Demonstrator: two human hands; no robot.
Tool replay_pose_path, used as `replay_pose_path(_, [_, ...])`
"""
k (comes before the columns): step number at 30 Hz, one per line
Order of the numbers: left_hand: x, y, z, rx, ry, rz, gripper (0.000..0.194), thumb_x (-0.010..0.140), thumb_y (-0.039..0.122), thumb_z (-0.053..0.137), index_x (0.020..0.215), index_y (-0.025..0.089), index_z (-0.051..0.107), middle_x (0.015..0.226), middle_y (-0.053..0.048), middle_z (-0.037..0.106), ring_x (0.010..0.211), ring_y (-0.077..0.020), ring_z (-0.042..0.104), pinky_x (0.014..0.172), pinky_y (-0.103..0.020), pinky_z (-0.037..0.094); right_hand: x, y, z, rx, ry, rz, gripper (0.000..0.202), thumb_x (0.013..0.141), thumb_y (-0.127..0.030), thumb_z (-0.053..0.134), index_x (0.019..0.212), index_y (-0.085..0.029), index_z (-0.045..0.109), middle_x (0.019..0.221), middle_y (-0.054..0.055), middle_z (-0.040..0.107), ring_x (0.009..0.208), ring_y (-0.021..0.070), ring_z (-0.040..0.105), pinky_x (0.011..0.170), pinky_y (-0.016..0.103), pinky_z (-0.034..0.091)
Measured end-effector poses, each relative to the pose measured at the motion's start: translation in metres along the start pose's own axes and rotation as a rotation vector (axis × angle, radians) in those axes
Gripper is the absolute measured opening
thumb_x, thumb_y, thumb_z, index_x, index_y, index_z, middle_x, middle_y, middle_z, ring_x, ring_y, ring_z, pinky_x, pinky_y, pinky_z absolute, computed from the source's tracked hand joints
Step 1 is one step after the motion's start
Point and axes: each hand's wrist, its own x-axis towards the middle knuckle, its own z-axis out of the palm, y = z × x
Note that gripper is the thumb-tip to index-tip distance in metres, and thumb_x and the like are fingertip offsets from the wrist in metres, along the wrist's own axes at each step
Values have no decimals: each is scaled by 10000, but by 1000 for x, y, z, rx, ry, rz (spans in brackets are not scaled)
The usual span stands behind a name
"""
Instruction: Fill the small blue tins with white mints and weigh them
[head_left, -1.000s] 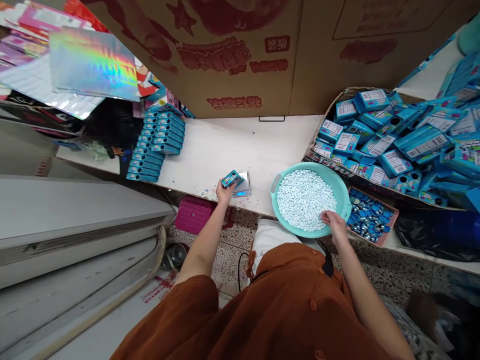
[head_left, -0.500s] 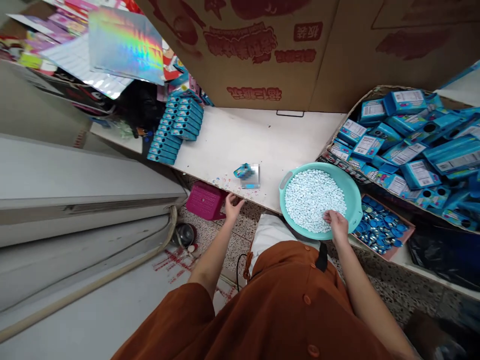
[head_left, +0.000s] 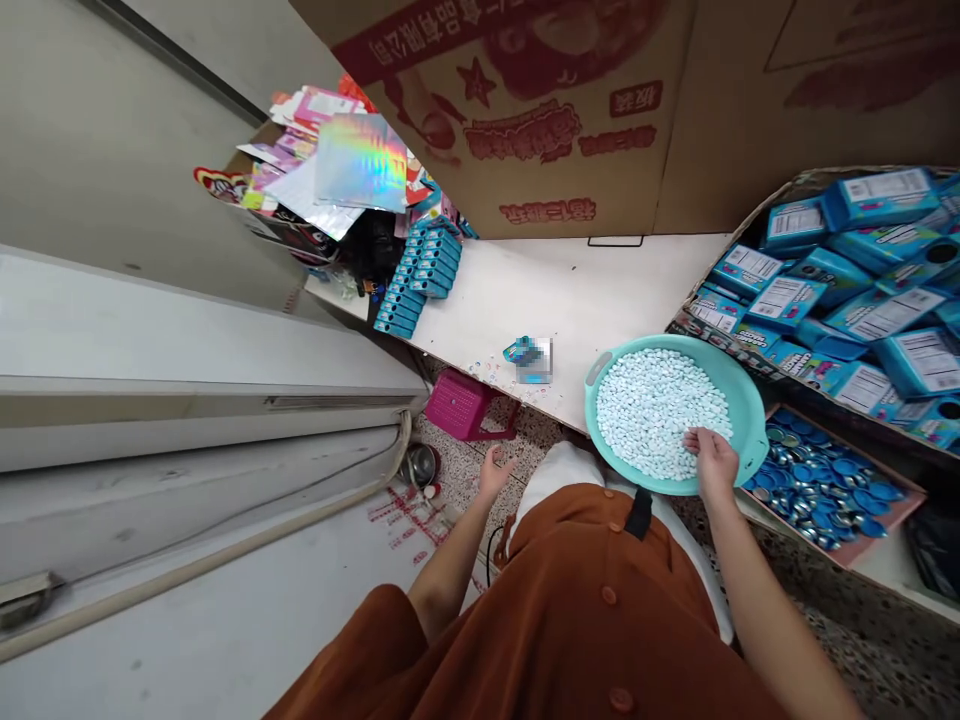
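Note:
A turquoise basin [head_left: 752, 425] filled with small white pellets [head_left: 652, 415] sits at the table's front edge. My right hand [head_left: 714, 462] reaches over its near right rim, fingers pinched together at the pellets; whatever is between the fingertips is hidden. My left hand [head_left: 495, 474] hangs in the air below the table edge, thumb and fingers apart, with nothing in it. On the table ahead of it lies a small blue packet [head_left: 519, 349], touching or overlapping a pale square item [head_left: 534, 372] that is partly blurred out.
Blue boxes stand in stacked rows [head_left: 420, 275] at the left. A large carton [head_left: 555, 120] rises behind the table. At right are a carton of blue boxes [head_left: 787, 300] and a tray of blue and silver lids [head_left: 817, 485]. A magenta stool [head_left: 457, 405] stands on the floor.
My left hand has drawn back from the table edge, its fingers spreading. The right hand stays pinched at the pellets. The view has turned left, so the scene sits farther right.

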Motion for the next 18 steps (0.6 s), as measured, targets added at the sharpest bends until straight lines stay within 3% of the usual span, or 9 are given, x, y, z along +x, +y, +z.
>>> replay_pose_path(7, [42, 42, 0, 6, -90, 75, 534, 657, 355, 730, 1118, 182, 524, 1063, -119, 614, 1026, -231, 583, 896, -383, 436, -6, -3, 0, 31, 56, 16, 297, 659, -421, 635, 743, -137, 656, 684, 30, 654, 598, 124, 590, 584, 249, 480])
replay_pose_path(10, [68, 65, -3, 43, -103, 198, 538, 678, 364, 711, 1140, 183, 504, 1100, -120, 600, 1063, -238, 565, 929, -399, 420, -17, -5, 3, 38, 146, 26, 299, 655, -424, 630, 748, -141, 658, 679, 23, 654, 592, 121, 588, 574, 242, 473])
replay_pose_path(15, [123, 125, 3, 128, 32, 480, 708, 643, 366, 744, 1239, 162, 419, 1228, -152, 518, 1197, -295, 451, 1006, -444, 353, -50, -4, 20, 49, 295, 40, 290, 655, -418, 617, 746, -146, 657, 669, 19, 653, 602, 127, 597, 567, 237, 463])
replay_pose_path(18, [155, 161, 16, 144, 0, 540, 735, 581, 292, 792, 1211, 158, 437, 1229, -155, 513, 1199, -314, 435, 989, -448, 362, -70, -3, 36, 60, 348, 40, 307, 650, -438, 620, 746, -149, 657, 667, 28, 658, 599, 141, 600, 558, 250, 464])
